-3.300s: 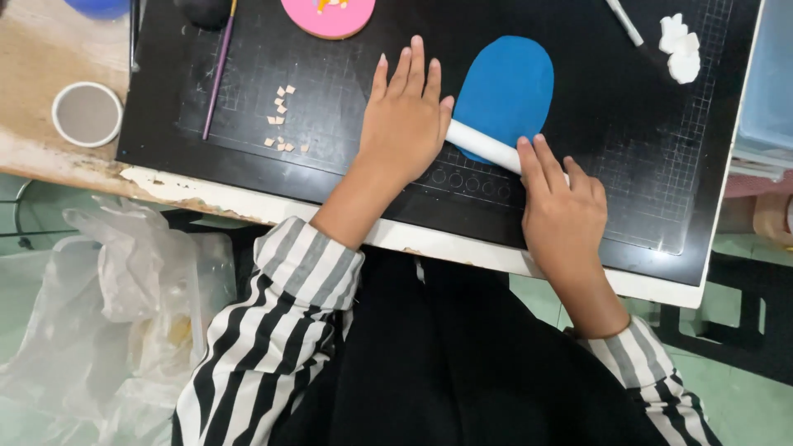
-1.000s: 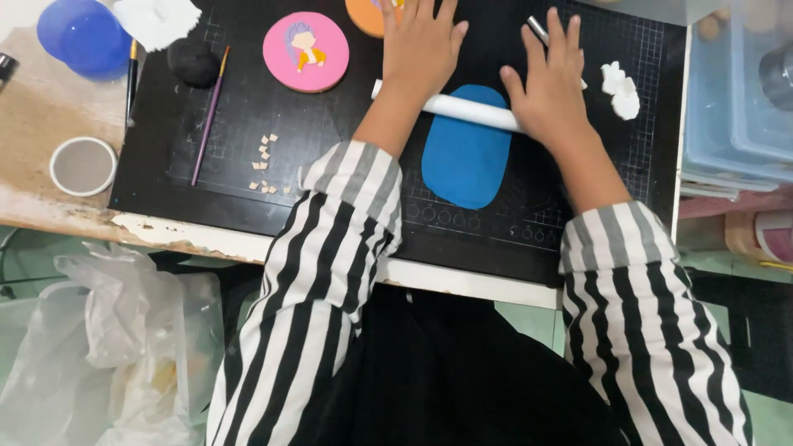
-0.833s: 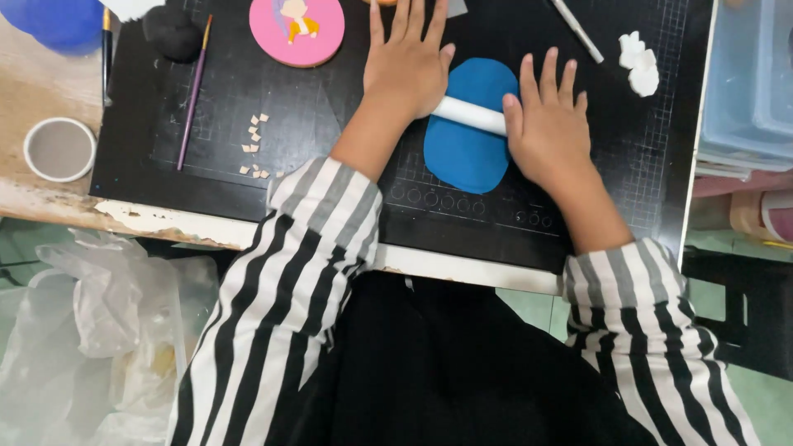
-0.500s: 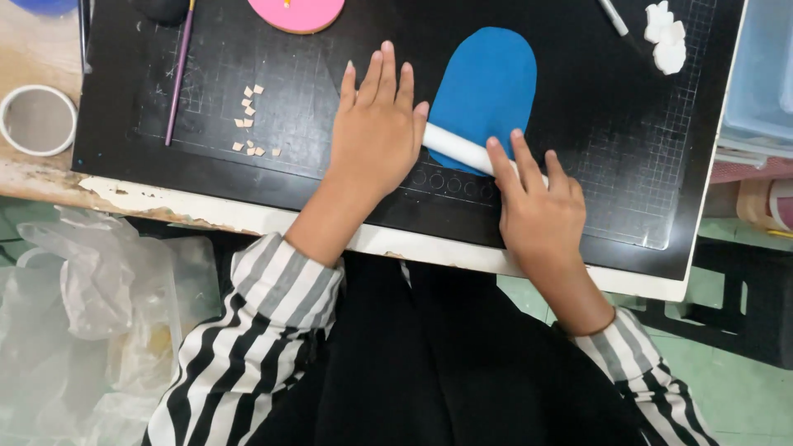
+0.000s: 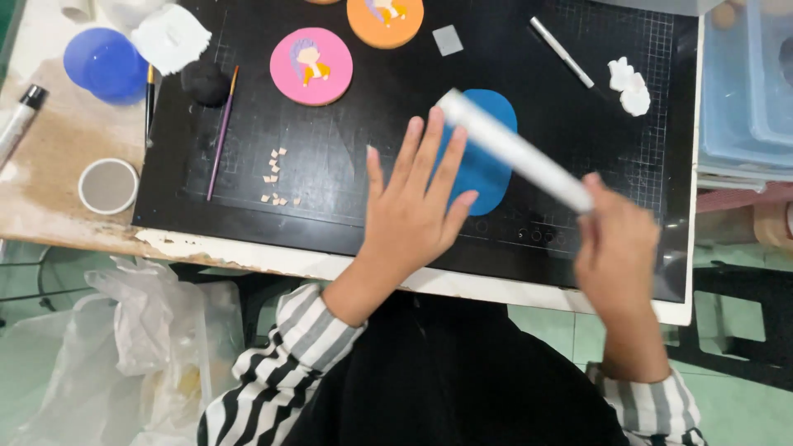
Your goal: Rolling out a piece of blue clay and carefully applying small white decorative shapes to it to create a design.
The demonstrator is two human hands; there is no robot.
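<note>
Now the right hand (image 5: 618,248) is clamped around the lower end of a white rolling pin (image 5: 512,149), which is lifted off the black cutting mat (image 5: 347,198) and slants up and leftward over the blue clay slab (image 5: 483,161). That slab, a flattened oval, lies on the mat near its middle, with the pin above it rather than pressed on it. The left hand (image 5: 409,219) is spread flat, fingers apart, holding nothing; its fingertips overlap the slab's left edge, though whether they touch it cannot be told. Farther up the mat sit a pink clay disc (image 5: 311,66) bearing a small figure, an orange disc (image 5: 385,18), a black clay lump (image 5: 204,83) and white clay bits (image 5: 628,87). A thin brush (image 5: 221,132) lies at the mat's left side, and a blue lid (image 5: 106,64) rests on the worktop (image 5: 49,165).
</note>
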